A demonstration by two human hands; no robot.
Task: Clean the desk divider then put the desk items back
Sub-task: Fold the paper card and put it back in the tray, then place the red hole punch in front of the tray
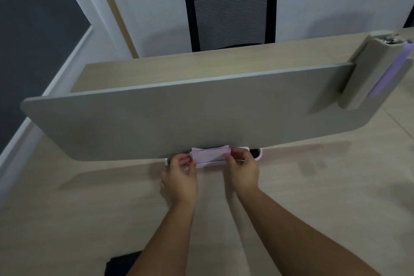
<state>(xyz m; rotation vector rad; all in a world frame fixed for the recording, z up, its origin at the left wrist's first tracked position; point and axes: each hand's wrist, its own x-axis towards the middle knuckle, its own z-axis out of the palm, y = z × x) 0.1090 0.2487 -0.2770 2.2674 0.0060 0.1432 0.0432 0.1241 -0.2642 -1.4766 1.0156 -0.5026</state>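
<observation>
Pale wood-grain worktop runs under a smooth grey desk divider, whose long axis lies left to right. At its lower edge, dead ahead, left hand and right hand each pinch one end of a soft, folded lilac cloth, fingers closed on it, both equally near.

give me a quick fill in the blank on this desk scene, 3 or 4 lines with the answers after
1. Both hands, the left hand and the right hand, hold a folded cloth whose colour is ____.
2. The cloth sits at the ____ edge of the grey desk divider.
3. Beyond the divider stands a black mesh-backed ____.
4. The desk has a light ____-grain surface.

Missing words: pink; bottom; chair; wood
</observation>
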